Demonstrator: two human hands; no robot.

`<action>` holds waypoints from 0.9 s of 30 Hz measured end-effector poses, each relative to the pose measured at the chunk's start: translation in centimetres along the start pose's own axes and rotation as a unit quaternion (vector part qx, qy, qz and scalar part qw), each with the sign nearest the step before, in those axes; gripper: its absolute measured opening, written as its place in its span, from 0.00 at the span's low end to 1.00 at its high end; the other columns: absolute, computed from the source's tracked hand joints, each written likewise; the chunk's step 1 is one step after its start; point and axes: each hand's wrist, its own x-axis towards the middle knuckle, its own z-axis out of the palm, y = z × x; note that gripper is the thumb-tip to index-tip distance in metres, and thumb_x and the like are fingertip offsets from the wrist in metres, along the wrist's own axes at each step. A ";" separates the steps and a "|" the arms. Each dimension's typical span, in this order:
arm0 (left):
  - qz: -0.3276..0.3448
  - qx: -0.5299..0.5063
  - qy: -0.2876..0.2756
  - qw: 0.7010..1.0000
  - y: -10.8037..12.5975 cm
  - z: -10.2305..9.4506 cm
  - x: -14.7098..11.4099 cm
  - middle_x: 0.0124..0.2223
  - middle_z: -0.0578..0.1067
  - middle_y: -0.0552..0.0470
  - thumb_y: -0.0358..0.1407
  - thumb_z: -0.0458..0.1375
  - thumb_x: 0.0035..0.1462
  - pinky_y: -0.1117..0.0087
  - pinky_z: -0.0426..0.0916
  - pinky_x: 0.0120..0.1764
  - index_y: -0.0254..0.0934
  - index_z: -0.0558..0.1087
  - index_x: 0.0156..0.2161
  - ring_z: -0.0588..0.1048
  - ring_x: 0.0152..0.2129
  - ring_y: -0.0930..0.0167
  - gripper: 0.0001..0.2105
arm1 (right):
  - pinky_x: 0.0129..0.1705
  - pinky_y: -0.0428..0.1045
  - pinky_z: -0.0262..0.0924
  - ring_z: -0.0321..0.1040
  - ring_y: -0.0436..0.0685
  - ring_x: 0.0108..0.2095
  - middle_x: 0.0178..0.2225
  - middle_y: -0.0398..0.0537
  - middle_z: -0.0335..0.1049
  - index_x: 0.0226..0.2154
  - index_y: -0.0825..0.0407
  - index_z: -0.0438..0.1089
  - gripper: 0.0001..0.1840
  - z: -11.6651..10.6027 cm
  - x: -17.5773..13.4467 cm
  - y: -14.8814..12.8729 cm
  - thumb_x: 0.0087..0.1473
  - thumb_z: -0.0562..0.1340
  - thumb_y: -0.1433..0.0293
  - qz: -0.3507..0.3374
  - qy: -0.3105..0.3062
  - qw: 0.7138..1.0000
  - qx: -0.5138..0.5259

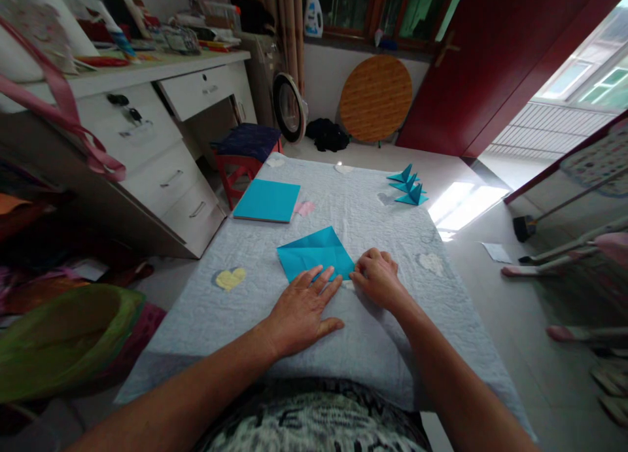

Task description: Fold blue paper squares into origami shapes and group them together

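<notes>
A creased sheet of blue origami paper [314, 250] lies on the cloth-covered table [255, 308]. Its lower edge is under the spread fingers of my left hand [304, 311], which rests flat and holds nothing. At the sheet's right corner, the fingers of my right hand [377, 274] are closed in a pinch on the paper. Beyond the sheet to the left lies a stack of blue paper squares [267, 201]. Several folded blue paper figures [411, 195] with pointed tips stand in a row at the table's far right.
A stool [248, 141] stands past the far left table corner, beside a white desk [167, 171] with drawers. A green-lined bin [73, 334] is at the left. A round wooden tabletop [377, 99] leans on the back wall near a red door [481, 66].
</notes>
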 end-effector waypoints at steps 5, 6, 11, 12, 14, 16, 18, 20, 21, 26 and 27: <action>0.003 0.001 0.017 1.000 0.1 0.0 0.1 0.71 0.56 0.48 0.61 0.47 0.62 0.52 0.52 0.65 0.44 0.54 0.69 0.54 0.66 0.56 0.37 | 0.45 0.55 0.49 0.59 0.63 0.46 0.44 0.51 0.68 0.31 0.51 0.73 0.08 0.0 -0.6 1.1 0.58 0.61 0.64 0.014 0.039 0.999 0.000; 0.002 0.002 0.019 1.000 0.1 0.0 0.1 0.71 0.57 0.47 0.61 0.47 0.62 0.52 0.53 0.64 0.43 0.55 0.69 0.55 0.66 0.56 0.37 | 0.45 0.56 0.49 0.59 0.63 0.46 0.44 0.51 0.68 0.31 0.51 0.72 0.08 0.0 -0.7 1.3 0.58 0.61 0.65 0.014 0.044 0.999 0.008; 0.003 0.006 0.031 1.000 0.2 0.1 0.1 0.69 0.59 0.46 0.60 0.48 0.62 0.51 0.55 0.63 0.43 0.56 0.68 0.57 0.64 0.55 0.36 | 0.48 0.57 0.53 0.62 0.61 0.43 0.40 0.49 0.70 0.30 0.50 0.71 0.06 0.1 -1.0 2.5 0.56 0.58 0.71 -0.014 0.084 0.991 0.101; 0.003 0.006 0.032 0.999 0.2 0.1 0.1 0.69 0.60 0.46 0.60 0.48 0.62 0.51 0.55 0.63 0.43 0.56 0.68 0.57 0.64 0.55 0.36 | 0.49 0.57 0.55 0.63 0.60 0.42 0.38 0.49 0.70 0.31 0.50 0.70 0.06 0.1 -1.3 2.5 0.56 0.58 0.71 -0.026 0.112 0.986 0.123; 0.001 0.003 0.034 0.999 0.3 0.0 0.1 0.69 0.60 0.46 0.60 0.50 0.61 0.50 0.56 0.63 0.43 0.57 0.68 0.58 0.64 0.54 0.36 | 0.49 0.57 0.57 0.65 0.60 0.43 0.37 0.49 0.70 0.32 0.50 0.69 0.06 0.1 -2.0 2.2 0.56 0.56 0.73 -0.063 0.182 0.968 0.162; 0.000 -0.001 0.034 0.999 0.4 -0.2 0.1 0.68 0.61 0.45 0.59 0.52 0.61 0.49 0.56 0.62 0.43 0.58 0.68 0.58 0.64 0.54 0.36 | 0.51 0.56 0.59 0.66 0.59 0.45 0.39 0.50 0.71 0.34 0.50 0.69 0.08 0.3 -3.0 1.3 0.58 0.55 0.74 -0.127 0.226 0.948 0.184; -0.001 -0.002 0.036 0.999 0.4 -0.3 0.0 0.68 0.61 0.45 0.58 0.54 0.60 0.49 0.57 0.62 0.42 0.58 0.67 0.58 0.64 0.53 0.35 | 0.51 0.55 0.62 0.68 0.58 0.47 0.43 0.51 0.72 0.38 0.50 0.70 0.12 0.8 -4.1 0.1 0.60 0.53 0.76 -0.198 0.196 0.941 0.191; -0.001 -0.001 0.040 0.999 0.5 -0.3 0.0 0.68 0.61 0.44 0.57 0.55 0.60 0.49 0.57 0.62 0.42 0.60 0.66 0.59 0.64 0.53 0.34 | 0.54 0.55 0.62 0.68 0.58 0.51 0.48 0.53 0.73 0.45 0.50 0.71 0.15 1.5 -5.0 -0.9 0.62 0.53 0.76 -0.250 0.160 0.939 0.172; -0.001 -0.002 0.041 0.999 0.5 -0.2 0.0 0.68 0.61 0.44 0.57 0.55 0.60 0.50 0.57 0.62 0.42 0.61 0.65 0.59 0.64 0.54 0.34 | 0.56 0.56 0.62 0.68 0.58 0.52 0.50 0.54 0.73 0.48 0.51 0.70 0.15 1.9 -5.3 -1.3 0.63 0.53 0.76 -0.261 0.146 0.941 0.161; -0.002 -0.008 0.040 0.999 0.5 -0.1 0.0 0.68 0.61 0.45 0.58 0.54 0.60 0.50 0.57 0.62 0.42 0.61 0.65 0.59 0.64 0.53 0.34 | 0.57 0.57 0.64 0.67 0.59 0.54 0.54 0.56 0.70 0.53 0.52 0.68 0.17 3.2 -5.7 -1.8 0.65 0.53 0.74 -0.246 0.134 0.951 0.129; -0.003 -0.010 0.040 0.999 0.5 -0.1 0.0 0.68 0.61 0.45 0.58 0.54 0.60 0.50 0.57 0.62 0.42 0.61 0.65 0.59 0.64 0.53 0.34 | 0.58 0.57 0.64 0.67 0.59 0.55 0.54 0.56 0.70 0.53 0.52 0.67 0.17 3.3 -5.7 -1.7 0.65 0.53 0.74 -0.244 0.134 0.952 0.127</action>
